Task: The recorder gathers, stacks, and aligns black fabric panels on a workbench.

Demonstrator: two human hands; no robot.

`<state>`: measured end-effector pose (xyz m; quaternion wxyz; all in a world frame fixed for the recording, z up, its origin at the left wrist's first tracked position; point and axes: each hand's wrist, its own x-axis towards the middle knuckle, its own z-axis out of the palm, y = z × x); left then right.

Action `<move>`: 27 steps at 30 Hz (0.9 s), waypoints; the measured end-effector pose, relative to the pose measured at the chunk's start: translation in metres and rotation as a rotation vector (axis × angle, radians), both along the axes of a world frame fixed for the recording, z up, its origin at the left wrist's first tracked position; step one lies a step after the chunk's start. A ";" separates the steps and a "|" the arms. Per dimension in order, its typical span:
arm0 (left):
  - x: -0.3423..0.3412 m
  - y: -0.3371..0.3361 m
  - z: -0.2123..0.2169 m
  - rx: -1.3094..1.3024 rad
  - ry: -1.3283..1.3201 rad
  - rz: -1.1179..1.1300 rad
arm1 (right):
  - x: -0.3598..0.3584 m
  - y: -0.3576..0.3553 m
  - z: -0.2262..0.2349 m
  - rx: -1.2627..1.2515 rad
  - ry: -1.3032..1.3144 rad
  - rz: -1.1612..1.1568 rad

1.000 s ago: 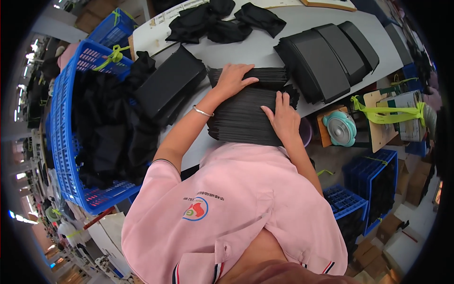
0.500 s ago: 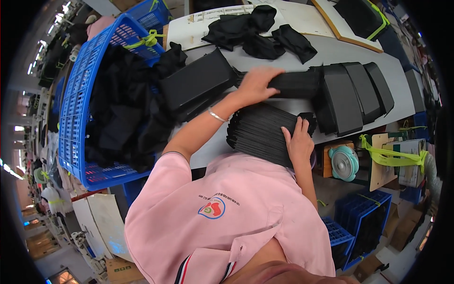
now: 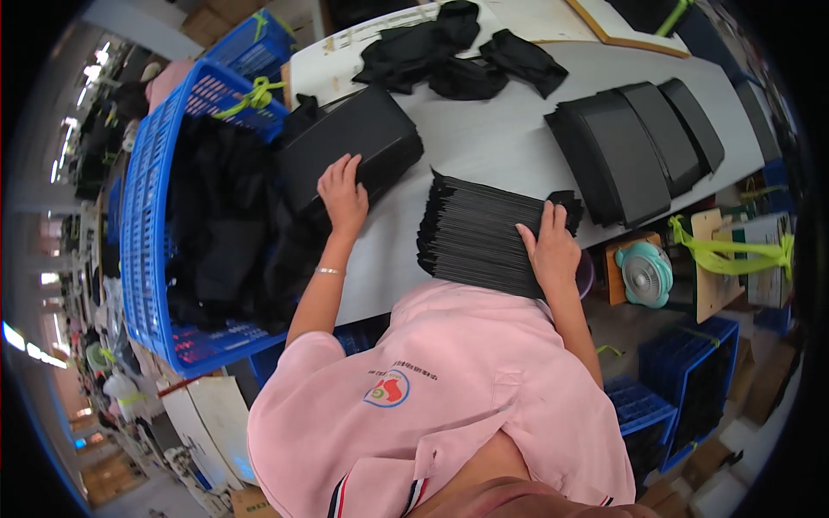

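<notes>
My left hand [image 3: 344,194] touches the near side of a thick stack of flat black pieces [image 3: 363,147] at the left. Its fingers are stretched out over the surface. In front of my body, a row of thin black pieces [image 3: 484,233] is packed together, with many narrow edges showing. My right hand [image 3: 553,255] rests against this row's right end, thumb toward the top and fingers extended. Some of its contact with the pieces is hidden. Farther right, overlapping black panels [image 3: 617,155] lie fanned out on the table.
Loose black cloth pieces [image 3: 458,60] lie at the back of the pale table [image 3: 492,142]. A blue plastic basket [image 3: 147,233] full of black cloth stands at left. To the right are a teal fan [image 3: 646,274], a yellow-green strap [image 3: 730,252] and blue crates [image 3: 691,388].
My left hand has moved left and nearer to me, onto the left stack. The black pieces under it have gone from the middle gap. My right hand stays on the row's end.
</notes>
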<state>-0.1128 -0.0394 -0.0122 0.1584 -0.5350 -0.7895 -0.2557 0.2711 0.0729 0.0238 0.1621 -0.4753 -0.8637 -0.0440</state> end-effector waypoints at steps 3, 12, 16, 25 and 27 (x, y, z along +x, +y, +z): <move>0.010 0.011 0.014 -0.018 -0.136 -0.036 | 0.002 0.000 -0.002 -0.011 0.008 -0.008; 0.105 0.135 0.035 -0.751 -0.556 -0.764 | 0.013 -0.009 0.019 -0.188 0.307 0.057; 0.118 0.146 0.042 -0.966 -0.473 -0.797 | 0.074 -0.020 -0.017 -0.125 0.803 -0.277; 0.121 0.137 0.054 -0.938 -0.549 -0.840 | 0.079 -0.059 -0.124 -0.948 0.841 0.245; 0.107 0.132 0.057 -0.911 -0.636 -0.734 | 0.069 -0.040 -0.079 -1.069 0.621 0.076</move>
